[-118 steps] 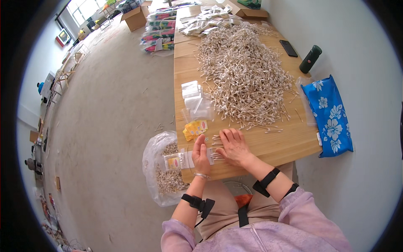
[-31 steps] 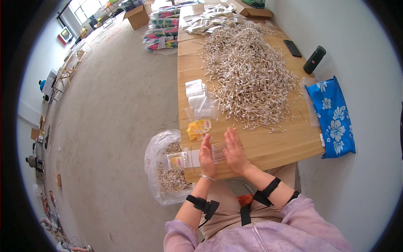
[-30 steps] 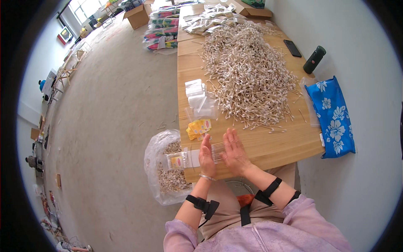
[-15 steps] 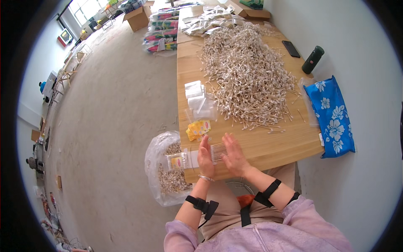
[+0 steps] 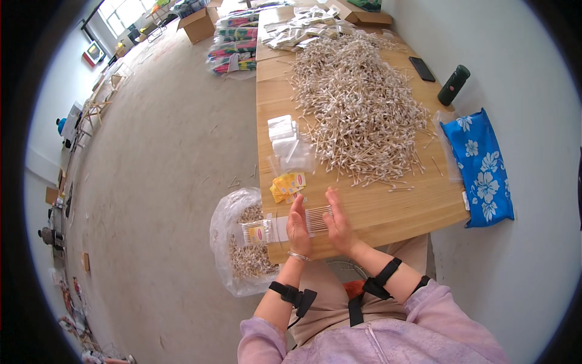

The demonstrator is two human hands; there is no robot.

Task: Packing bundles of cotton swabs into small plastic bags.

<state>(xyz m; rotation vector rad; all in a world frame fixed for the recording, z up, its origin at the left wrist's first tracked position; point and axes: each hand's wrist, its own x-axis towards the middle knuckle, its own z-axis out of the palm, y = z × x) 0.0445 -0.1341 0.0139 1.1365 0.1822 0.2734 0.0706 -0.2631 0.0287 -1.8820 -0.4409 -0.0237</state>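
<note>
A flat row of cotton swabs (image 5: 319, 219) lies on the table's near left corner, between my two hands. My left hand (image 5: 297, 225) stands on edge at the row's left end, its fingers stretched out. At the other end my right hand (image 5: 341, 227) is also on edge with straight fingers, its palm facing the swabs. Left of my left hand, a small clear packet (image 5: 257, 232) holds swabs and a yellow card, reaching past the table edge. Several yellow cards (image 5: 287, 184) lie just beyond my left fingertips.
A large heap of loose swabs (image 5: 357, 103) covers the table's middle. Empty clear bags (image 5: 288, 145) lie to its left, filled packets (image 5: 306, 27) behind. At right are a phone (image 5: 421, 68), dark bottle (image 5: 453, 85) and blue floral pouch (image 5: 483, 170). A plastic sack (image 5: 223, 242) of swabs stands below.
My right hand has turned more upright, its fingers closer together along the swabs' right end. My left hand has barely moved.
</note>
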